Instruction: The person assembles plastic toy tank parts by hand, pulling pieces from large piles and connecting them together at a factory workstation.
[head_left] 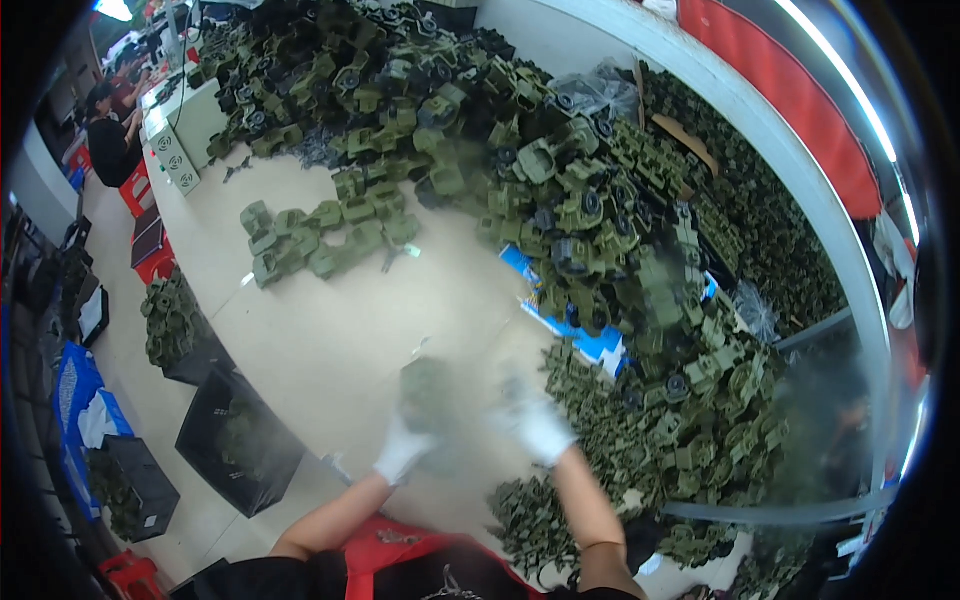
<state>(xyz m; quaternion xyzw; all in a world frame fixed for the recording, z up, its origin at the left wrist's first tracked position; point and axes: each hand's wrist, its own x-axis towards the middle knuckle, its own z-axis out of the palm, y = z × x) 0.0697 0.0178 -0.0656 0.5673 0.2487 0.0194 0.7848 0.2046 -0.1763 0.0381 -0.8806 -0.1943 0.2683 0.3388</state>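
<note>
My left hand [403, 450], in a white glove, is closed on an olive-green plastic toy vehicle part [428, 388] over the near part of the table. Motion blurs that part's details. To its right is my right hand [545, 432], also white-gloved and apart from the part. Its fingers are smeared, with a greyish blur at their tips, so what they hold cannot be made out. Close beside the right hand lies a heap of small olive-green plastic parts [600, 425]. Farther off on the table stands a group of green toy vehicle bodies [330, 235].
A big pile of green toy vehicles [400, 90] covers the table's far side and runs down the right. Blue-and-white printed packaging [598, 348] lies under it. Black bins [240, 440] stand left of the pale tabletop [340, 330]. A person [112, 135] sits at the far left.
</note>
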